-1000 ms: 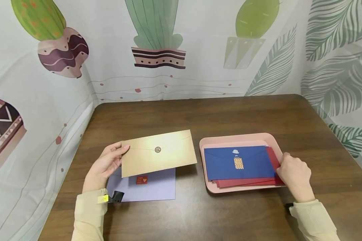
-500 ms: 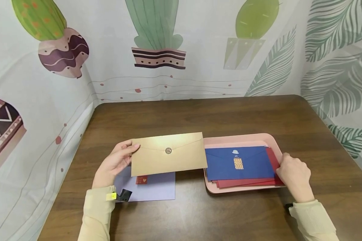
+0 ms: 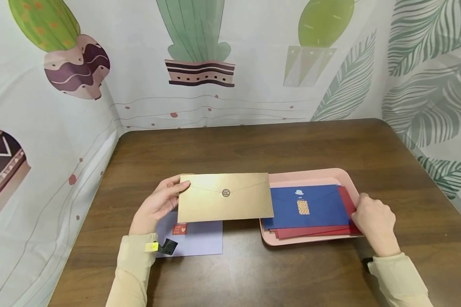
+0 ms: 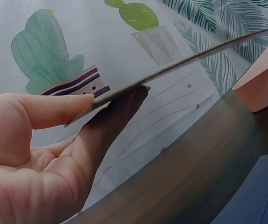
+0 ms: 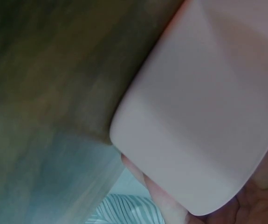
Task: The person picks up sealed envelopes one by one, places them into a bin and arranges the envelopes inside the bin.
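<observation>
My left hand pinches a gold envelope by its left edge, thumb on the front, fingers behind. A round dark sticker sits mid-flap. In the left wrist view the envelope is seen edge-on, raised off the table. Its right end overlaps the left side of a pink tray in the head view. A blue envelope lies in the tray over red ones. My right hand grips the tray's right rim; the right wrist view shows the tray's outer wall close up.
Flat on the brown wooden table lies a lavender envelope with a red sticker, left of the tray and partly behind the gold envelope and left arm. A cloth printed with cacti and leaves hangs behind the table.
My left hand has carried the gold envelope to the right, from above the lavender envelope to overlapping the tray's left side. The envelope has levelled out. The right hand and tray stay put.
</observation>
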Tool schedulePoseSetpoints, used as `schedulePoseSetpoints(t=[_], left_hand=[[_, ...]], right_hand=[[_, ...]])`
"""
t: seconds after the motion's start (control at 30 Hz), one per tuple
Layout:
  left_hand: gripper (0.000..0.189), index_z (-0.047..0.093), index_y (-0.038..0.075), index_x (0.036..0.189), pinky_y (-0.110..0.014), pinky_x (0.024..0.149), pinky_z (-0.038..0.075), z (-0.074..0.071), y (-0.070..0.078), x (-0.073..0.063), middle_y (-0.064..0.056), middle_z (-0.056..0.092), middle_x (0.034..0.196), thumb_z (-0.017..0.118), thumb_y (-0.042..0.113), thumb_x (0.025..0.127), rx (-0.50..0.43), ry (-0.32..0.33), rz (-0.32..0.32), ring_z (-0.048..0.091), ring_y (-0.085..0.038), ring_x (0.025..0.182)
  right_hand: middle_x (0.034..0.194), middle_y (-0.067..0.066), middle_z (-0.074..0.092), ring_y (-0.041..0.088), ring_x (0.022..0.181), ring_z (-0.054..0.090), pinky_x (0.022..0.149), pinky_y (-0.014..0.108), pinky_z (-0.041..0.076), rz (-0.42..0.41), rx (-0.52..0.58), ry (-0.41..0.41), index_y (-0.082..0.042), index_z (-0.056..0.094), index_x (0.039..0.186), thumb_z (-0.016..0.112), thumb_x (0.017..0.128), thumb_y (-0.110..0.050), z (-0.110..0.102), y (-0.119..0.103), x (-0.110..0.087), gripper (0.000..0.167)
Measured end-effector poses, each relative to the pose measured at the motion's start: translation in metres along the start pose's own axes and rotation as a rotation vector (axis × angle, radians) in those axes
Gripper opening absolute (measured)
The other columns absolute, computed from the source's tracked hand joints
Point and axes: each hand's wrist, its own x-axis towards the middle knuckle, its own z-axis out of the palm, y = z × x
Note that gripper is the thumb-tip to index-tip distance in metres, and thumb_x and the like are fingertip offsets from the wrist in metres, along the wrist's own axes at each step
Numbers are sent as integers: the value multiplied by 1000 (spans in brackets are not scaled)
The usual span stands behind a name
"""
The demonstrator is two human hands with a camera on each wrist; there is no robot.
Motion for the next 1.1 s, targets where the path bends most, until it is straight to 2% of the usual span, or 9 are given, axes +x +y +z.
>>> schedulePoseSetpoints(t=[0.17,0.33,0.63,0.87,1.1], left_hand=[[26,62,11,112,-21,67,57,6,-2,4,2,70,94,42,-1,101,9,-19,10,67,-6,79],[30,64,12,114,-23,69,58,11,-4,9,1,70,100,39,0,102,-26,-35,-4,68,-7,82],[27,54,3,123,-22,72,57,26,-5,18,-1,70,103,38,1,102,-49,-56,-23,68,-8,84],[26,58,6,118,-22,71,57,39,-8,26,-2,69,102,38,-1,102,-63,-86,-33,67,-9,81],[27,56,5,119,-22,73,56,49,-14,32,-1,68,101,37,-2,102,-69,-97,-55,66,-9,83]], right_hand=[[78,41,57,54,63,55,48,58,44,-4,2,11,8,52,86,61,75,-8,0,0,1,21],[77,41,57,54,62,55,47,58,44,-10,0,12,8,52,86,62,75,-8,-1,-1,2,22],[79,41,58,55,64,55,48,58,44,-4,-3,-2,9,52,88,63,75,-10,-1,-1,3,25],[80,40,58,55,65,56,48,57,44,9,-2,-17,8,52,89,62,76,-10,0,-1,2,24],[79,40,58,54,64,56,49,57,45,6,-9,-20,8,52,89,62,76,-10,0,0,1,24]])
